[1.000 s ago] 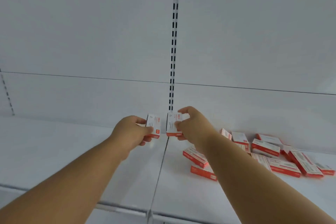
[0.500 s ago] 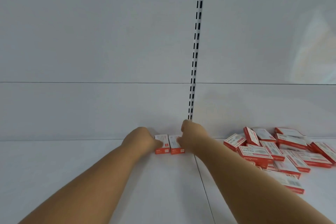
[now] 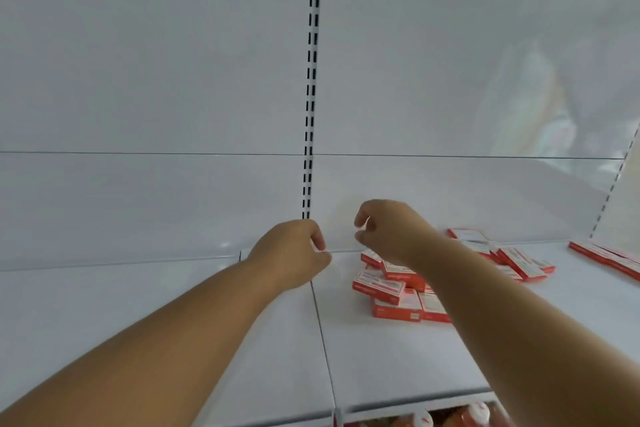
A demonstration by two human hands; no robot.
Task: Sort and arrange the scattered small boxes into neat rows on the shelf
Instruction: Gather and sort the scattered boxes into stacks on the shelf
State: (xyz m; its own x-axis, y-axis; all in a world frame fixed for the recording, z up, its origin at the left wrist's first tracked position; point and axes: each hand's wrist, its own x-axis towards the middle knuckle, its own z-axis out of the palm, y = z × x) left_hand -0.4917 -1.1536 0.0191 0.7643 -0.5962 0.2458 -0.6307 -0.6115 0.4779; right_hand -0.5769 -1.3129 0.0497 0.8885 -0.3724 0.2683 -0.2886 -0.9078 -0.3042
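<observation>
Small boxes [image 3: 398, 295], red and white, are seen in a messy pile on the right half of the white shelf [image 3: 381, 357]. Some are stacked on top of others, and some are tilted. No neat row can be seen.

Nearest, at the bottom edge, a few red and white things [image 3: 450, 418] are glimpsed on a lower level under the shelf. They are too blurred to be told apart.

Next, two bare arms are stretched forward over the shelf. A thin seam [image 3: 322, 333] is seen running from front to back between the two shelf boards.

The left hand [image 3: 291, 253] is held above the seam. Its fingers are curled in loosely, and nothing is seen in it. The right hand [image 3: 388, 232] is raised just beside it, above the near edge of the pile. Its fingers and thumb are bent but apart, and nothing is held. The two hands are close but not touching.

Further right, more boxes [image 3: 519, 262] are spread flat, and a long red row [image 3: 606, 256] is seen at the far right edge.

At the back, a white wall is seen, with a slotted upright strip [image 3: 310, 114] running up it.
</observation>
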